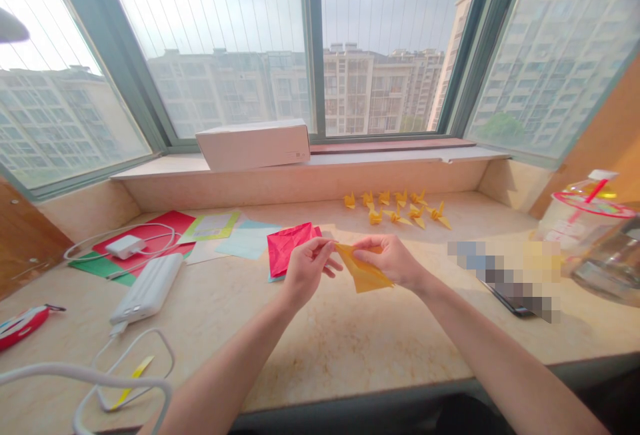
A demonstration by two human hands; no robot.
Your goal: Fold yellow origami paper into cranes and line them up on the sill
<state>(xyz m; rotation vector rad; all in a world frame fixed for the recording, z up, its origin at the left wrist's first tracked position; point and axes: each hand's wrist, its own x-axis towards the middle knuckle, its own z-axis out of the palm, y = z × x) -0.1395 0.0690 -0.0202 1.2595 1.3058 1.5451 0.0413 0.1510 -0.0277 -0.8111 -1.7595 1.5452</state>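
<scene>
Left grip point(306, 273) and right grip point(391, 261) pinch yellow paper point(364, 275) closed-fingered above the bench point(325, 355); red paper point(287, 248) lies just beside.

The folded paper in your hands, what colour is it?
The folded paper is golden yellow, and it shows best in the head view.

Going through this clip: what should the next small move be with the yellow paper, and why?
Probably press a firm crease into the yellow paper. The left hand and right hand pinch it in the air as a loose folded shape, unlike the sharply folded paper cranes nearby.
</scene>
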